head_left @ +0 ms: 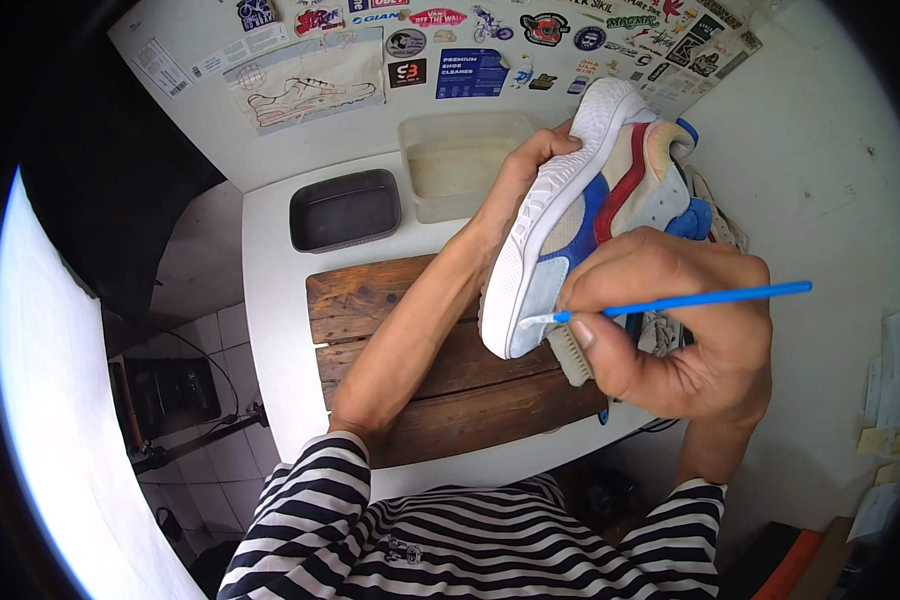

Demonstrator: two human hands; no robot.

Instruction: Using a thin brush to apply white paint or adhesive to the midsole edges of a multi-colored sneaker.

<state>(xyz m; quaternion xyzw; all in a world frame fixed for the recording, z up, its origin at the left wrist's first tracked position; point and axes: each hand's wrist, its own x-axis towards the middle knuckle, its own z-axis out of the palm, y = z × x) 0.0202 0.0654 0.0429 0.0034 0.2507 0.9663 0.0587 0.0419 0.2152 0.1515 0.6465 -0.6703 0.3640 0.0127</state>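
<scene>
My left hand [535,160] grips a multicoloured sneaker [605,200], tilted upright with its white sole facing left. The shoe has beige, red, dark blue and pale blue panels. My right hand [690,330] is closed on a slim blue paintbrush [730,294]; its whitish tip touches the pale blue panel beside the sole at the shoe's lower end. Below that end lies a bristled scrubbing brush [573,360] on a dark wooden board [400,310]. Another pale shoe [730,228] is partly hidden behind the held one.
A black tray [344,230] and a translucent tub [440,210] with cloudy liquid sit at the back of the white table [280,300], before a sticker-covered wall [200,120]. Paper notes [875,440] are on the right. A black device [175,390] and cables are low at the left.
</scene>
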